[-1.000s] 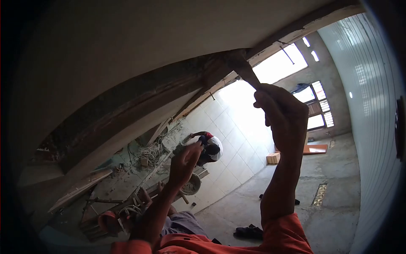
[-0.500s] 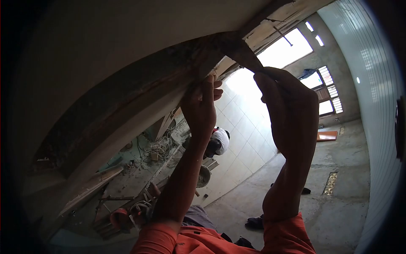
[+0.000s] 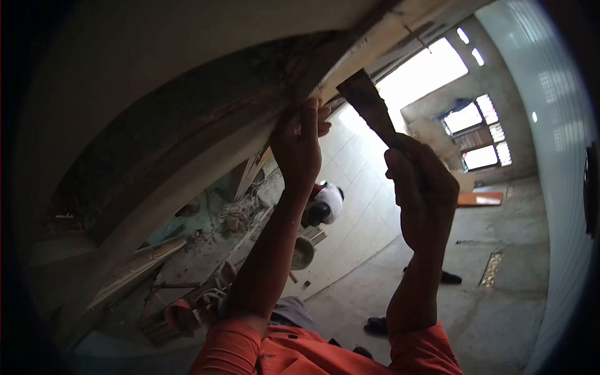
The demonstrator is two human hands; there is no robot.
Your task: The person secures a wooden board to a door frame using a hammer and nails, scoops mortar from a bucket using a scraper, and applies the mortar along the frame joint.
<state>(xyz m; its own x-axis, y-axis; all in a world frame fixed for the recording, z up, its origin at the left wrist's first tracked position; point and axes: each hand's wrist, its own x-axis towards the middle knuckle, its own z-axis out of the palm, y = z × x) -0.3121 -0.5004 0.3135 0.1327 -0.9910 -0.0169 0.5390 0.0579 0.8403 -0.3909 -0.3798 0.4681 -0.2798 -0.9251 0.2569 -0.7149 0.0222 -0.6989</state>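
Observation:
My right hand (image 3: 425,187) is closed around the handle of a scraper (image 3: 369,103), whose wide, dark blade points up and left, a little apart from the beam. My left hand (image 3: 299,147) is raised against the edge of the overhead beam (image 3: 250,94), its fingers apart and the fingertips by the corner. Whether anything small lies under those fingertips cannot be made out. A pale surface (image 3: 187,37) spans the area above the beam.
Below, a person (image 3: 325,205) in a white and red top crouches by a round basin (image 3: 302,252). Tangled cords (image 3: 240,212) and debris lie to the left. An orange bucket (image 3: 181,315) stands lower left. An orange board (image 3: 480,199) rests on the floor.
My left hand has risen to the beam edge and stayed there. The scraper in my right hand has come away from the beam, down and to the right, baring its blade.

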